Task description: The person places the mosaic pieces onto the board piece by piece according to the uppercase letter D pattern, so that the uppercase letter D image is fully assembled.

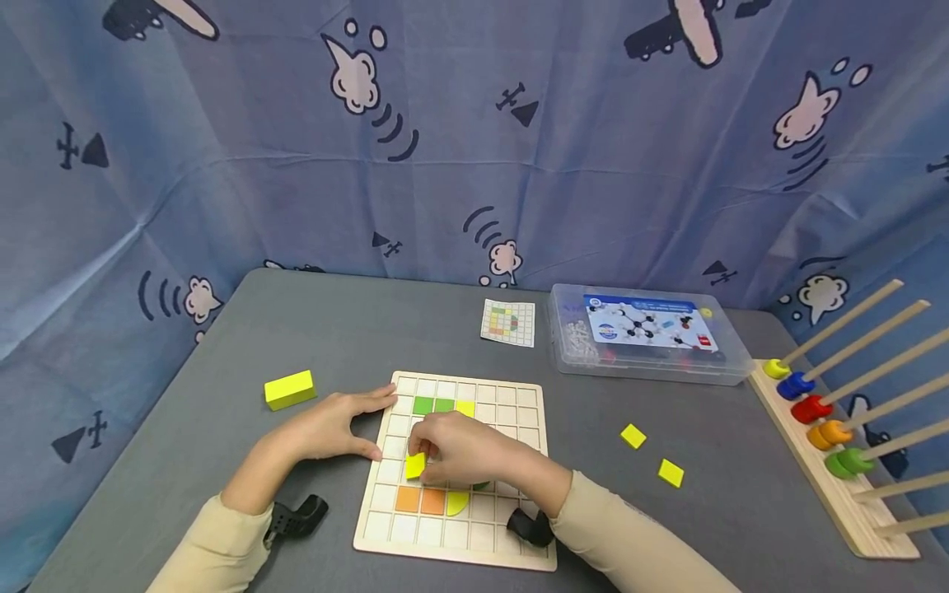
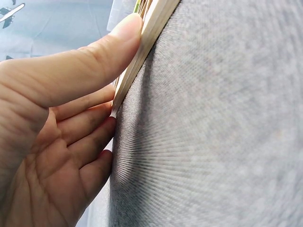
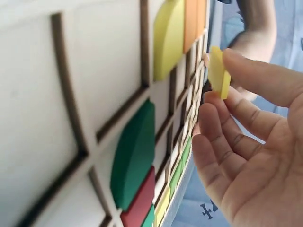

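Note:
A wooden grid board [image 1: 376, 527] lies on the grey table. My right hand [image 1: 463, 449] pinches a yellow square tile [image 1: 415, 466] between thumb and fingers over the board's left part; in the right wrist view that tile [image 3: 218, 73] stands tilted, apart from the board. My left hand [image 1: 334, 424] rests at the board's left edge, thumb and fingers touching it, as the left wrist view shows too. Set in the board are green tiles [image 1: 423, 405], a yellow tile [image 1: 465, 408], orange tiles [image 1: 407, 499], a rounded yellow tile [image 1: 456, 502], a dark green rounded piece [image 3: 135, 156] and a red one [image 3: 141, 201].
A yellow block [image 1: 290, 389] lies left of the board. Two loose yellow tiles [image 1: 633, 436] are to the right. Behind are a pattern card [image 1: 507, 323] and a clear plastic box [image 1: 645, 366]. A wooden peg rack [image 1: 823, 473] with coloured rings stands far right.

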The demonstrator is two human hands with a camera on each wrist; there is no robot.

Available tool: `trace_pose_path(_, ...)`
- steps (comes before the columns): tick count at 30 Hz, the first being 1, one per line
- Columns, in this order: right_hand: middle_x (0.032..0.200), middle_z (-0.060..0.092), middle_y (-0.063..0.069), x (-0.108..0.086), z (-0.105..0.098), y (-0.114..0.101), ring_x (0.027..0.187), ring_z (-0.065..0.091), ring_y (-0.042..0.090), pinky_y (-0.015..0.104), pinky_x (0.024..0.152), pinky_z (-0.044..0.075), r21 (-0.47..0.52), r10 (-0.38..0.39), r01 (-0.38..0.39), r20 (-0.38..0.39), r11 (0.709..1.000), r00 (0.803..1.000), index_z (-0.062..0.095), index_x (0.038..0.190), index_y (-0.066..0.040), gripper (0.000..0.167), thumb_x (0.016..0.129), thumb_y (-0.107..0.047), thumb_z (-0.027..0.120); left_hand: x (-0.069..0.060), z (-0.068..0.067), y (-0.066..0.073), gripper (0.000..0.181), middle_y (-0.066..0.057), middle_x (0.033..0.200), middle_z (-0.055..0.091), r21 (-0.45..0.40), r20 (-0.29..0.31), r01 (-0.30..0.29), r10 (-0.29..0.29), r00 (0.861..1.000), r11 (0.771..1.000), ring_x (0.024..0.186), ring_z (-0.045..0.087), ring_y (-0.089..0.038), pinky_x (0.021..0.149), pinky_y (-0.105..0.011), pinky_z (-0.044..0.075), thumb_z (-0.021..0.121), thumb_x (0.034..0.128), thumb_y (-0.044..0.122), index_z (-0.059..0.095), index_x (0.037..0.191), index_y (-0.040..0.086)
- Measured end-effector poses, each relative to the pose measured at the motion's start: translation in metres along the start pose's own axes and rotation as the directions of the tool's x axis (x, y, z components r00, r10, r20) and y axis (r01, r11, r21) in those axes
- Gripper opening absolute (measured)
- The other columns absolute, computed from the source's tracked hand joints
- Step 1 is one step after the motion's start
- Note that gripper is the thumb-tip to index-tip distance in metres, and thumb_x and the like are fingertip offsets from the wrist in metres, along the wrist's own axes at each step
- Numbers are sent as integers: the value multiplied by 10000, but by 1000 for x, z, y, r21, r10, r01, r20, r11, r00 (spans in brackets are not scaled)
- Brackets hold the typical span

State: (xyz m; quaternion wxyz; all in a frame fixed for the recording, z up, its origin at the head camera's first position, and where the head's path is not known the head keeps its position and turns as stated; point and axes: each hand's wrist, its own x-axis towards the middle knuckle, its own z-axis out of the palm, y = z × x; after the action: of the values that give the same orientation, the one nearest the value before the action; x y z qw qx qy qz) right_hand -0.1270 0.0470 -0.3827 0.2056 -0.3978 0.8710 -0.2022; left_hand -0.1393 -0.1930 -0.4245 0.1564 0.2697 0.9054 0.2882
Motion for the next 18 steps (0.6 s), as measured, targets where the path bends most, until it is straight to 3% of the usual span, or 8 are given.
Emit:
trace_pose_path(3, 829, 559, -77, 4, 2, -2, 729, 478, 26, 151, 663, 422, -57, 9, -7, 35, 998, 999, 673, 973, -142, 222, 783, -194, 774, 0, 0, 0, 848, -34, 1537, 324, 1, 3, 1, -1, 1000, 1000, 1376, 354, -311, 1051, -482, 381, 750, 735, 468, 432, 1434, 109)
trace_pose_path(9, 809, 525, -95, 7, 8, -4, 724, 466, 33, 159, 659, 407, -137, 22, -17, 36, 990, 999, 656, 929, -172, 215, 771, -232, 789, 0, -1, 2, 845, -41, 1532, 333, 8, 5, -10, 10, 1000, 1000, 1367, 372, -308, 1043, -473, 391, 755, 735, 460, 437, 1430, 99)
trace_pose_path(18, 866, 549, -88, 4, 7, -2, 758, 476, 16, 145, 703, 424, -76, 22, -18, 52, 997, 998, 655, 976, -160, 264, 764, -227, 796, -1, 0, 1, 838, -39, 1532, 335, 5, -1, -12, 12, 1000, 1000, 1360, 383, -306, 1039, -473, 395, 758, 737, 457, 443, 1428, 102)
